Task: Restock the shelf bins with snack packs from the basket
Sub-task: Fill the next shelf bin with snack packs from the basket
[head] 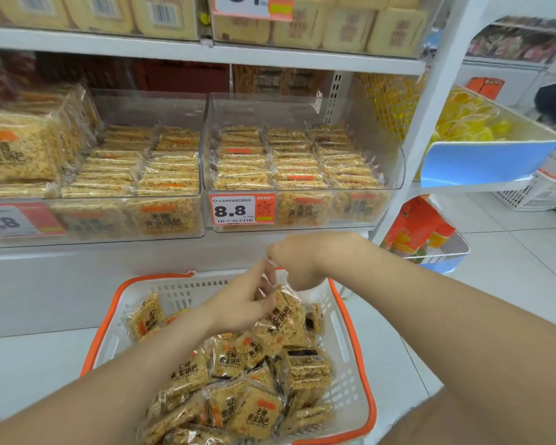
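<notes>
Setting: shop aisle with white shelf (206, 56) boards over a pale tiled floor (511, 252); a blue-fronted tray (482, 162) of yellow sweets hangs at the right end.
Left bin (148, 104): clear plastic, on the shelf, part filled with rows of rice-cracker packs.
Right bin (395, 175): clear plastic, just beside the left bin, three rows of packs standing on edge, with a price tag (241, 211) reading 8.8 on its front.
Basket (363, 358): white with an orange rim, below the bins, heaped with snack packs (254, 412).
Held pack (281, 319): lifted above the heap, tilted, label facing the camera.
Left hand (241, 306): fingers curled round the held pack's left edge.
Right hand (297, 256): above the held pack, fingers bunched together, pinching the top of its wrapper.
</notes>
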